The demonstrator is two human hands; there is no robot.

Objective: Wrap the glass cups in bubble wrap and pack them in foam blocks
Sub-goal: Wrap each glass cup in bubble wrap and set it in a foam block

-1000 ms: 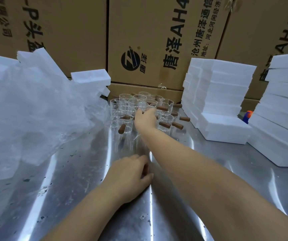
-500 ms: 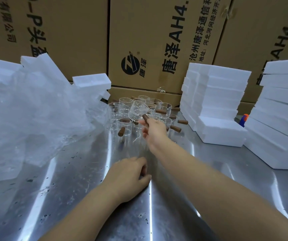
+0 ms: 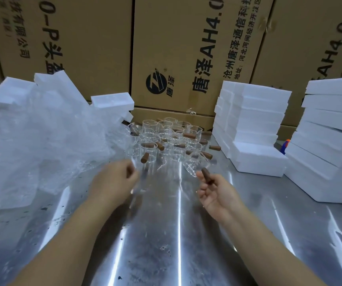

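Several clear glass cups with brown wooden handles [image 3: 166, 139] stand grouped at the back of the steel table [image 3: 166, 244]. My right hand [image 3: 217, 193] grips the brown handle of one glass cup [image 3: 194, 166], which hangs tilted just in front of the group. My left hand [image 3: 114, 180] is raised off the table left of it, fingers curled, pinching the edge of a thin clear sheet of bubble wrap [image 3: 145, 182] that is hard to make out. A big pile of bubble wrap [image 3: 42, 141] lies on the left.
White foam blocks are stacked at the right [image 3: 252, 124] and far right [image 3: 331, 141], and more lie behind the wrap pile [image 3: 112, 101]. Cardboard boxes [image 3: 176, 48] wall off the back. A small blue and orange object [image 3: 286, 145] sits between the right stacks.
My right hand took a cup from the group by its handle and drew it toward me and to the right. My left hand rose off the table and moved forward.
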